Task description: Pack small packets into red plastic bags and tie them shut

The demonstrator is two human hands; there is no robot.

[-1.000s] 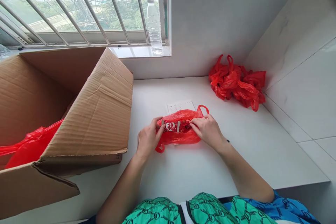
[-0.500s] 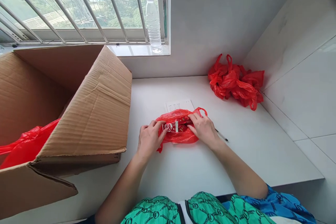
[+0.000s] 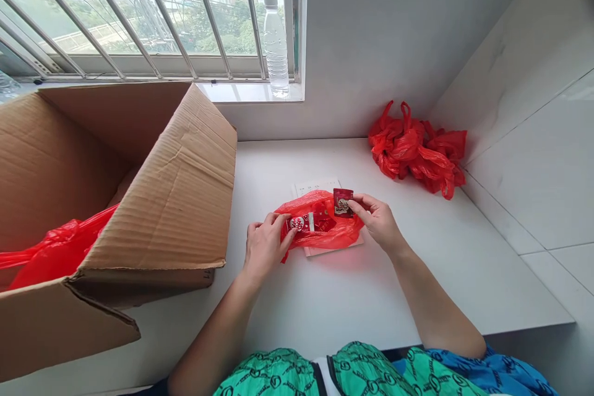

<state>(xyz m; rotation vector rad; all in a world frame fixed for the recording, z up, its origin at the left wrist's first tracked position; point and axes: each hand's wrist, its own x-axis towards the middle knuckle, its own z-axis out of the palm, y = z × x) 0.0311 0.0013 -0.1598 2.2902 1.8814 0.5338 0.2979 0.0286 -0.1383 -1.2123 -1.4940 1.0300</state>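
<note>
A red plastic bag [image 3: 336, 237] lies spread on the white counter, its mouth facing up. Inside it sit red printed packets [image 3: 301, 223], one with a white character on it. My left hand [image 3: 266, 241] pinches the bag's left edge between thumb and fingers. Over the bag's right side, my right hand [image 3: 377, 221] holds up a small dark red sachet [image 3: 343, 203] with pale printing, gripped at its right edge. Beneath the bag lies a white printed paper or booklet [image 3: 315, 187], mostly covered.
An open cardboard box [image 3: 171, 198] with a red bag [image 3: 69, 247] inside stands at the left. Crumpled red plastic bags [image 3: 417, 151] lie in the back right corner. A clear bottle [image 3: 276, 52] stands on the sill by the barred window.
My right hand has drawn the dark red sachet out of the bag and moved slightly right. The left hand stays at the bag's edge. The view has shifted a little.
</note>
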